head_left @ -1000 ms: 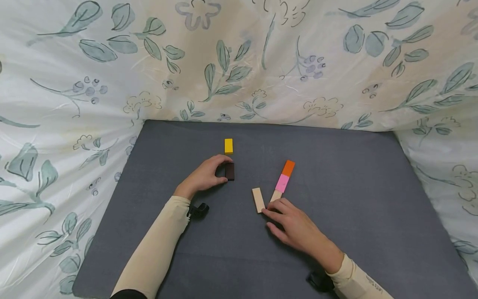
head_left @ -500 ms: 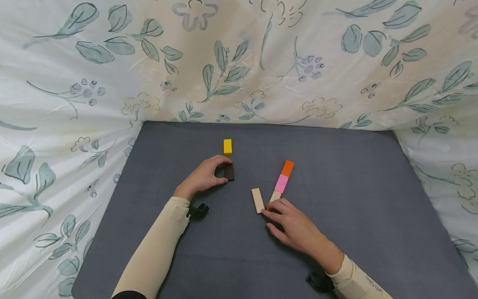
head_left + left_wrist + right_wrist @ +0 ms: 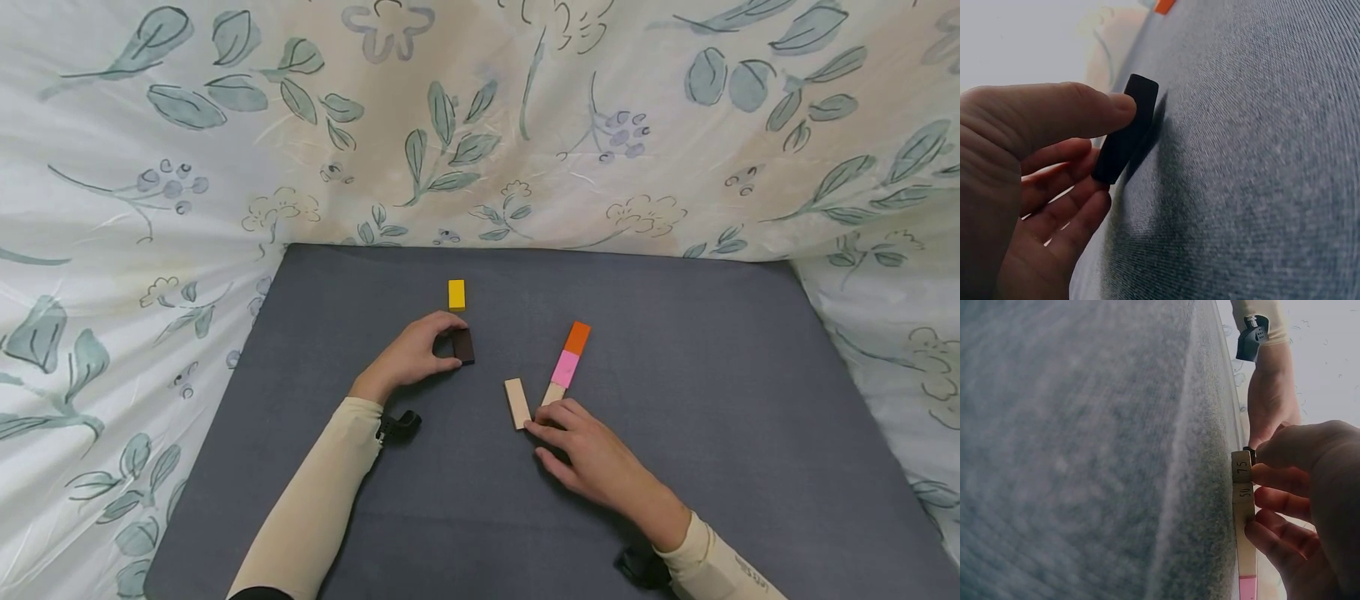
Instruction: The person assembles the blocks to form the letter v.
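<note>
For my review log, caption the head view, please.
Left hand pinches a dark block; right hand rests at two pale blocks; yellow block, pink block and orange block lie nearby.

On the flat dark grey cloth point(image 3: 735, 383), a hand had lots of room to the right of the slanted row of orange, pink and pale wood blocks point(image 3: 566, 367). A smaller path ran between the dark brown block point(image 3: 464, 347) in the bare left hand point(image 3: 411, 354) and the lone pale wooden block point(image 3: 517, 403). The bare right hand point(image 3: 592, 454) plugged the near end between that block and the row, and a yellow block point(image 3: 457, 296) sat past the left hand.
</note>
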### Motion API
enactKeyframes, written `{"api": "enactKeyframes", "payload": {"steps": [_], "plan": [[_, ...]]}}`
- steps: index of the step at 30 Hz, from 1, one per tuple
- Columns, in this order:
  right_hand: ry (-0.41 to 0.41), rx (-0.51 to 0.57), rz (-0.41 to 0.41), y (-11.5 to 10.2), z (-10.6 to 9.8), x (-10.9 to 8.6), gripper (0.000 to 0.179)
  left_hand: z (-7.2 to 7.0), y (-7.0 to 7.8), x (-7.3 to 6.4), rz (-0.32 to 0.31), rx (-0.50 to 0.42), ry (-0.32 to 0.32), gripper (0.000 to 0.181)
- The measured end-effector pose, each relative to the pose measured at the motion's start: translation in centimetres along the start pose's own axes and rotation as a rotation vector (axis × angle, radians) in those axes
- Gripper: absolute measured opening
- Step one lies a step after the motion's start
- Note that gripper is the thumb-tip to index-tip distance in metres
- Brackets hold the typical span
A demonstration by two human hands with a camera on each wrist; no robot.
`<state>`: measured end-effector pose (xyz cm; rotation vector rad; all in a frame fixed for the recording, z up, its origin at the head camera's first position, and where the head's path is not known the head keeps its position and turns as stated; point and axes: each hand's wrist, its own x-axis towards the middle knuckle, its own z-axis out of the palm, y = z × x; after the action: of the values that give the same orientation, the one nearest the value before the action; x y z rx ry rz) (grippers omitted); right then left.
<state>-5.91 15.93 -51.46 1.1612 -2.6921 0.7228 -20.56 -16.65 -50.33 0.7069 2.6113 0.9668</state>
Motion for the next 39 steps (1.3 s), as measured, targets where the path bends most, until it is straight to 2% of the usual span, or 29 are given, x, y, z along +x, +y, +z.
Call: {"api": "enactKeyframes", "payload": {"steps": [10, 24, 39], "plan": [[0.003, 0.017, 0.017, -0.1, 0.0, -0.1, 0.038, 0.3, 0.4, 0.2, 0.005, 0.007, 0.008, 0.061], [-0.015, -0.035, 0.019, -0.4, -0.1, 0.2, 0.036, 0.3, 0.9, 0.0, 0.029, -0.005, 0.015, 0.061], [-0.019, -0.033, 0.016, -0.3, -0.1, 0.2, 0.036, 0.4, 1.7, 0.3, 0.057, -0.003, 0.029, 0.060]]}}
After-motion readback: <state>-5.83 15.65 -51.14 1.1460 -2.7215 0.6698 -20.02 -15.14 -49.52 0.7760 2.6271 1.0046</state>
